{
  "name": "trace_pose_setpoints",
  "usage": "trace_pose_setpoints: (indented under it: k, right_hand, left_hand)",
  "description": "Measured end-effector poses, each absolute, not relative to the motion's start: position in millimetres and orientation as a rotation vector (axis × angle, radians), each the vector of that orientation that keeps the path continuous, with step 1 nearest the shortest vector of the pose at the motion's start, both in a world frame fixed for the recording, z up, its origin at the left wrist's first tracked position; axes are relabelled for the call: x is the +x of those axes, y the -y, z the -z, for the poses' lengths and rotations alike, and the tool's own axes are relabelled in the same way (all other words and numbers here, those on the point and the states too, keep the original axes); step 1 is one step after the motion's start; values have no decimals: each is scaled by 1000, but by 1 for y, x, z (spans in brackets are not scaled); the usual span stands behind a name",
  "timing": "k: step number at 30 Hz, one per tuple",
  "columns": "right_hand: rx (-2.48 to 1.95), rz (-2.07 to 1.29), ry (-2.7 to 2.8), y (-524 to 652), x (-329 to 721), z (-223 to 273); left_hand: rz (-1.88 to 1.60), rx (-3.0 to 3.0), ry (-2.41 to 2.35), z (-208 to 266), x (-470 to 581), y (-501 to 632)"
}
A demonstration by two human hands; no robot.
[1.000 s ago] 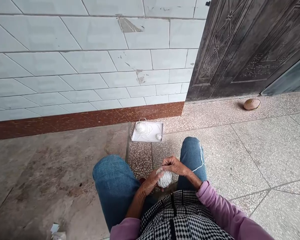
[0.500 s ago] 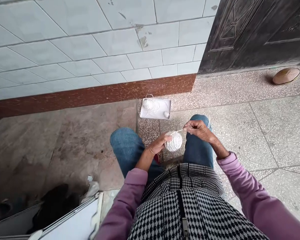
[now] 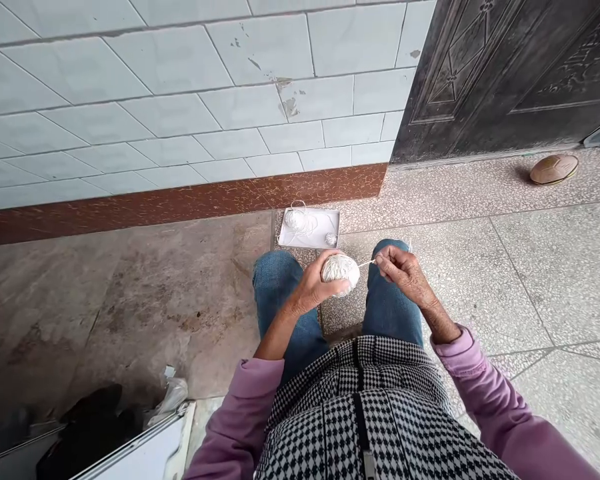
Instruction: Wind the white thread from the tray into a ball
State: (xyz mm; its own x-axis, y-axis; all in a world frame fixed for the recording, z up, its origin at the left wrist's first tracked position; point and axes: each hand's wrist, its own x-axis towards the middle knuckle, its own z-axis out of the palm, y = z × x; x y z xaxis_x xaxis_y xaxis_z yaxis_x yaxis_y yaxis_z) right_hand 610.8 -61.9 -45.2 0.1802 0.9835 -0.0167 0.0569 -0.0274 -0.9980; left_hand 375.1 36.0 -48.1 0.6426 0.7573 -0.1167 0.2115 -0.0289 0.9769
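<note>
My left hand (image 3: 314, 287) is wrapped around a ball of white yarn (image 3: 341, 270), its thumb on the near side and its fingers on the far side. From the ball a short strand of yarn (image 3: 367, 264) runs taut to my right hand (image 3: 401, 272), which pinches it between thumb and fingertips above my right knee. Beyond my knees, a shallow white box lid (image 3: 323, 217) lies on the floor. Inside it are loosely wound white yarn (image 3: 300, 221) at the left and a small white ball (image 3: 331, 239) at the near right corner.
A tiled wall (image 3: 260, 60) with a red-brown base stands in front of me. A dark carved door (image 3: 485, 80) is at the right, with a brown, ball-like object (image 3: 554, 169) on the floor before it. At lower left are a white panel (image 3: 140, 447) and a plastic bag (image 3: 173, 397).
My left hand has turned and gripped the ball more fully. My right hand has shifted slightly right, still pinching the strand. My left knee has moved inward, and the view has tilted up a little.
</note>
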Motion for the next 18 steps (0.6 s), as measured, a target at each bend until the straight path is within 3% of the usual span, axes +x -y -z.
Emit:
trace_pose_setpoints:
  k: [7, 11, 18]
  right_hand:
    - [-1325, -1072, 902, 63, 605, 51]
    - [-1411, -881, 1116, 65, 609, 53]
    - [-1329, -947, 1190, 76, 614, 40]
  left_hand:
    - [-640, 2142, -936, 22, 371, -22]
    - [-459, 1715, -849, 36, 367, -22]
    - [-391, 1248, -652, 59, 367, -16]
